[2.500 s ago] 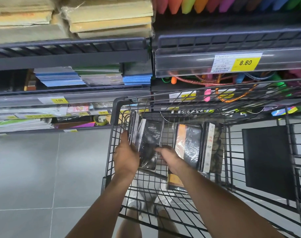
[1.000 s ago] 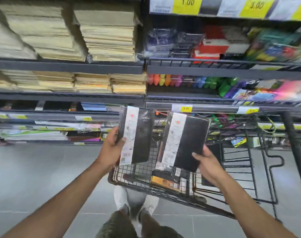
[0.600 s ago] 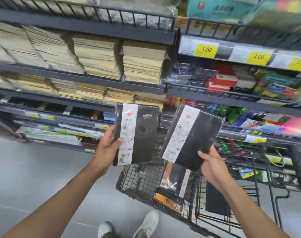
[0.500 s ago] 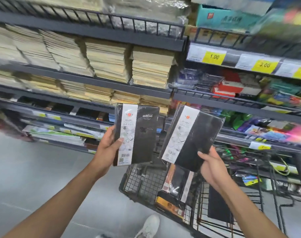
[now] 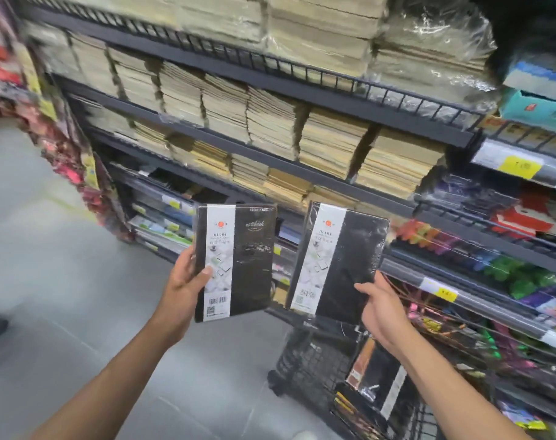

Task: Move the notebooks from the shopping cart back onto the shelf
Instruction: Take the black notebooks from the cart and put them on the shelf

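Two black notebooks are out of the shopping cart and held up facing the shelf. Since half a second ago the view has swung left along the stacks, so the carry step is likely under way, nothing placed yet. Left hand grips the left notebook by its left edge, thumb curled over the white band, long axis upright, cover toward camera. Right notebook has its long axis leaning right at the top. Right hand pinches its lower right corner, thumb on front. Spare notebooks still sit in the cart
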A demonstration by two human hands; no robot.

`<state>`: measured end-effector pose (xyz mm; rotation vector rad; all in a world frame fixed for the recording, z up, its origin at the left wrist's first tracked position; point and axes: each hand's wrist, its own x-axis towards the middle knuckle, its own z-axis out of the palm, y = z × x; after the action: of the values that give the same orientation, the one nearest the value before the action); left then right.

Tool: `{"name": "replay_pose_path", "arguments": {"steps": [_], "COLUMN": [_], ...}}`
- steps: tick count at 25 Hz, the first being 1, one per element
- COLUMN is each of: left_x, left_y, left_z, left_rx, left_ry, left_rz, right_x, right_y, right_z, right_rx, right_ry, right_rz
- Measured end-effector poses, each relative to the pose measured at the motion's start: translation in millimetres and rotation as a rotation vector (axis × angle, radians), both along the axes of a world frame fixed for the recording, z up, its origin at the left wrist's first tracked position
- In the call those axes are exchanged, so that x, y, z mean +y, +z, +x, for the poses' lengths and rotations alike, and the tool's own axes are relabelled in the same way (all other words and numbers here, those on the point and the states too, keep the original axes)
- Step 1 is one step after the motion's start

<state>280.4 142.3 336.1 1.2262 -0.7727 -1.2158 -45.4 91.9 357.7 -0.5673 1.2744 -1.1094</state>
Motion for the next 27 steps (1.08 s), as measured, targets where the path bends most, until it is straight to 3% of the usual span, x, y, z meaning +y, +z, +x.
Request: {"name": "replay_pose_path", "arguments": {"steps": [6, 16, 27], "left_x": [88.6, 234.8, 287.6], "left_y": [2.4, 0.7, 0.6], "left_z": [121.7, 291.6, 407.9], "left_rx": [0.072, 0.055, 0.077], "left_ry": [0.179, 0.53, 0.88], "left_rz": [-0.035, -0.016, 0.04], "right_x": [46.4, 87.0, 55.4], "right_y": [21.2, 12.5, -10.9], "right_z": [136.9, 342.9, 540.5], "right_rx": [-0.045, -0.088, 0.14], "right_ry": [0.086, 0.434, 0.754], "right_rz": [-0.012, -0.039, -0.092]}}
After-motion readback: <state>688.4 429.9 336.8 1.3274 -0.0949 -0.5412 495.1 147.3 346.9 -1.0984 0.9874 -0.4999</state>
